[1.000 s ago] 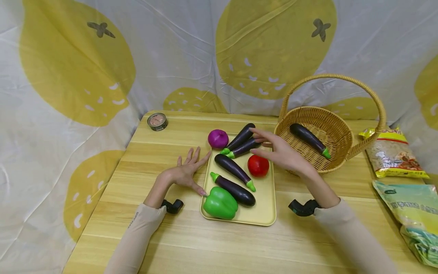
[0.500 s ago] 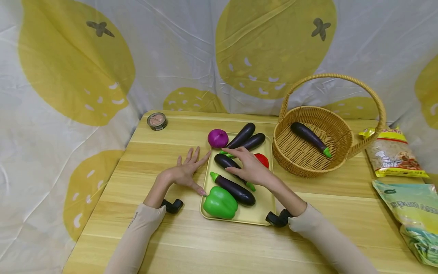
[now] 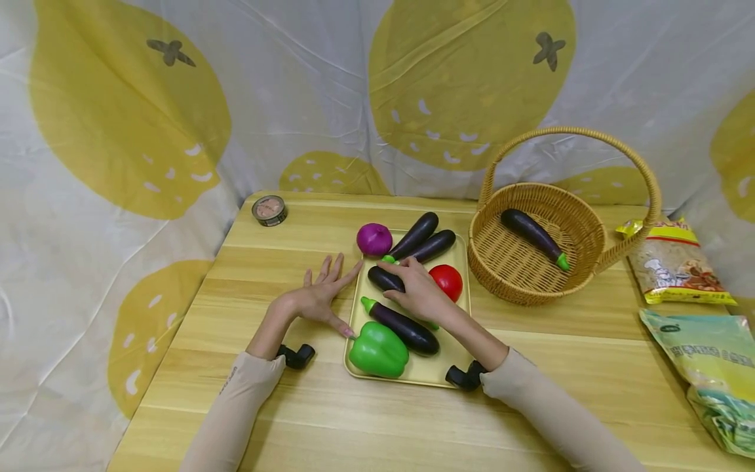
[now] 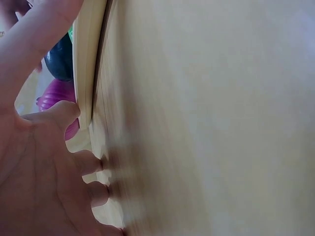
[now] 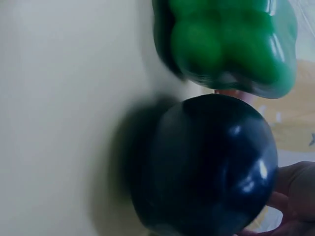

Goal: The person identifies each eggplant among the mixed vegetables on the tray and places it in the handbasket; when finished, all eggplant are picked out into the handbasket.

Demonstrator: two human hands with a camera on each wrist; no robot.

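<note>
A shallow yellow tray (image 3: 433, 375) carries several eggplants, a green bell pepper (image 3: 379, 349), a red tomato (image 3: 448, 282) and a purple onion (image 3: 374, 240) at its far left corner. My right hand (image 3: 420, 292) grips the middle eggplant (image 3: 385, 278) from above, thumb on the near side, hiding much of it. Just nearer lies another eggplant (image 3: 407, 333), its rounded end large in the right wrist view. Fingers spread, my left hand (image 3: 315, 300) rests at the tray's left edge, thumb beside the pepper; in the left wrist view its fingertips touch the table.
Right of the tray stands a wicker basket (image 3: 531, 294) with a tall handle and one eggplant (image 3: 533, 236) inside. Two food bags, one yellow and clear (image 3: 678, 262), one green (image 3: 704, 367), lie at the far right. A small can (image 3: 269, 210) sits back left.
My right hand has come left from beside the basket, over the tomato, and down onto the middle eggplant. My left hand has stayed in place.
</note>
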